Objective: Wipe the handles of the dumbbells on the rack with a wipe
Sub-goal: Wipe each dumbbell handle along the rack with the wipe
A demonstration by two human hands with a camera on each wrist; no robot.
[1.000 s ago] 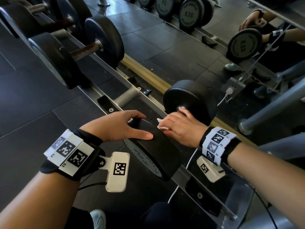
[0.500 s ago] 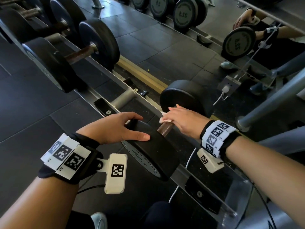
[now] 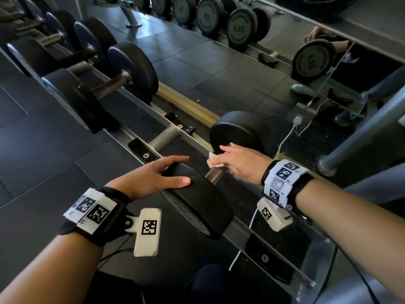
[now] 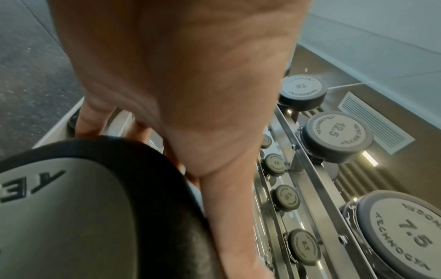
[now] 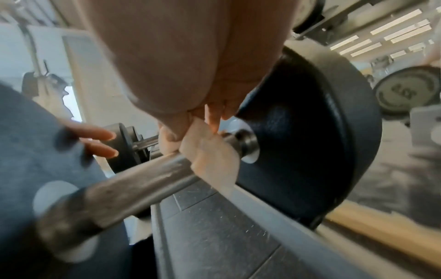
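A black dumbbell (image 3: 197,200) lies across the metal rack (image 3: 140,130) in front of me. My left hand (image 3: 157,176) rests flat on its near head, fingers straight; the left wrist view shows the palm (image 4: 181,79) over that head (image 4: 71,207). My right hand (image 3: 236,163) grips a white wipe (image 3: 213,160) wrapped round the far end of the rusty handle (image 3: 213,175), close to the far head (image 3: 238,130). In the right wrist view the wipe (image 5: 210,154) sits on the handle (image 5: 143,173) under my fingers.
Another black dumbbell (image 3: 98,88) lies on the rack to the left, with more beyond it. A mirror at the back reflects dumbbells (image 3: 241,25) and my arms. A grey sloping post (image 3: 359,132) stands at right. Lower rack tiers hold small dumbbells (image 4: 339,136).
My right hand has slid the wipe along the handle from the near head toward the far head, baring the handle's near part. The left hand stays on the near head.
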